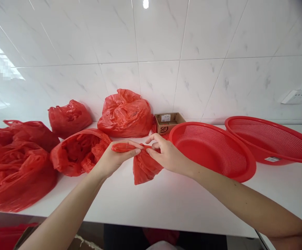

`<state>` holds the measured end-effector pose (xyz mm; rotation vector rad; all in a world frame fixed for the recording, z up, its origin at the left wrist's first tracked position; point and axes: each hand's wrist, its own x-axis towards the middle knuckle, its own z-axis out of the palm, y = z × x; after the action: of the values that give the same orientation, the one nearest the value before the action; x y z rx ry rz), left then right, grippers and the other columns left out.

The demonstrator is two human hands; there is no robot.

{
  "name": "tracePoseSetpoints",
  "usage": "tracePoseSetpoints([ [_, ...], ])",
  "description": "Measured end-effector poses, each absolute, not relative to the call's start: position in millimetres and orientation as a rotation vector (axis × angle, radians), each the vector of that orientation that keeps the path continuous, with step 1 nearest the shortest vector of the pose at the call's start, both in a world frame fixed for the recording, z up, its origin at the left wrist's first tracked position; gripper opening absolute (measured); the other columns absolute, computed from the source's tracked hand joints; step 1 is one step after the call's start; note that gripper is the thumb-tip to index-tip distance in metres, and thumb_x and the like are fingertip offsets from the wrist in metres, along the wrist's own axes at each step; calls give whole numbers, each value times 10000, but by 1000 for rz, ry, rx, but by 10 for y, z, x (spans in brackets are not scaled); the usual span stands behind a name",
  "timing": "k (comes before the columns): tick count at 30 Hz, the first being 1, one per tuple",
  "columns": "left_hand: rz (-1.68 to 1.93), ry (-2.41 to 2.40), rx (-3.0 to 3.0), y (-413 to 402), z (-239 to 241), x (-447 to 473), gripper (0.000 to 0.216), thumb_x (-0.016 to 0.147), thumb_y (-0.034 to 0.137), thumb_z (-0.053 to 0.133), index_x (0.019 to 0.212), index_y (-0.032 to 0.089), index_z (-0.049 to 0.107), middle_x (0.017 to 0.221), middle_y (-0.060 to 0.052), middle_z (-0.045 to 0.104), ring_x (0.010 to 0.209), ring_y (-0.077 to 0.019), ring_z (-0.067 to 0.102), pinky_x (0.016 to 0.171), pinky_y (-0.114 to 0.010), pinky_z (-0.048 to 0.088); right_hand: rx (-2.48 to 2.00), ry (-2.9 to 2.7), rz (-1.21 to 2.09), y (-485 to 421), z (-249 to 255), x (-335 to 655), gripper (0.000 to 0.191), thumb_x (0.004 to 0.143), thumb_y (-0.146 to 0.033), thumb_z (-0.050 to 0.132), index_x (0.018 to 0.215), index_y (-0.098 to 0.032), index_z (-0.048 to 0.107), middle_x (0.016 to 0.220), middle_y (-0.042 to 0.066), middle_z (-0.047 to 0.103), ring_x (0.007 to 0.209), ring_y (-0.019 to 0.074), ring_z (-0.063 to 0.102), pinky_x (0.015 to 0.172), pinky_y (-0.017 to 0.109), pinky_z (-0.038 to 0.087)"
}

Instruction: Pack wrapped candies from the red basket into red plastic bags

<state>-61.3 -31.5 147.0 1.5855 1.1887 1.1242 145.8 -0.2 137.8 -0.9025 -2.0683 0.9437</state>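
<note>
A red plastic bag (147, 169) hangs, gathered at its middle, between my two hands above the white table. My left hand (118, 152) is closed on a folded, twisted part of it, with thumb and fingers pressed together. Opposite, my right hand (164, 151) pinches the bag close to the left fingertips, its index finger bent and raised. The loose lower part of the bag fans out below the fingers. Whether the twisted part forms a knot cannot be made out.
Red plastic bags lie at the left: a large heap (18, 173), an open bag (62, 159) stuffed with more, and a small bundle (69, 119). A full red bag (126, 116) and a cardboard box (168, 121) stand by the wall. Two red baskets (205, 152) occupy the right.
</note>
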Motion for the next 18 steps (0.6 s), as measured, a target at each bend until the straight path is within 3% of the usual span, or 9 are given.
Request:
tracePoseSetpoints([
  [2,1054,1213,1681,-327,1462,-601,162,783,371,726,863,232,746,950,-64,747,959,-251,668,933,-420,497,-879,-2132,757,65,1373,1476,170,852,-267,597,1017,-253,557,829,-23,596,638,113,497,590,264,407],
  [5,1056,1171,1796,-331,1456,-571,141,812,351,690,843,213,699,927,-51,720,941,-223,664,928,-386,496,-739,-2124,877,136,1346,1445,226,840,-238,602,1064,-248,572,1012,16,627,769,128,550,697,296,469],
  [8,1161,1172,1894,-314,1420,-541,94,828,288,659,875,211,631,916,-32,691,908,-196,659,883,-353,509,-655,-1995,1043,81,1244,1358,279,844,-186,564,1112,-240,509,913,-4,606,769,123,561,726,298,486],
  [12,1322,1297,2036,-291,1323,-492,124,827,166,591,937,222,579,933,-13,665,914,-178,648,863,-333,509,-575,-1932,1008,-46,1151,1277,309,833,-159,574,1109,-241,464,807,-39,549,741,118,554,720,290,480],
  [15,1450,1297,2089,-298,1298,-473,186,839,150,578,1005,234,587,994,-27,664,948,-181,641,874,-332,510,-562,-1880,1161,-13,1217,1299,259,884,-252,576,1115,-238,460,792,-34,575,720,120,562,704,291,485],
  [18,1512,1301,2195,-320,1339,-485,134,845,181,610,963,243,623,973,-33,661,899,-183,635,817,-325,520,-585,-1869,1318,95,1328,1346,162,921,-348,542,992,-201,545,813,0,601,706,121,561,648,274,487],
])
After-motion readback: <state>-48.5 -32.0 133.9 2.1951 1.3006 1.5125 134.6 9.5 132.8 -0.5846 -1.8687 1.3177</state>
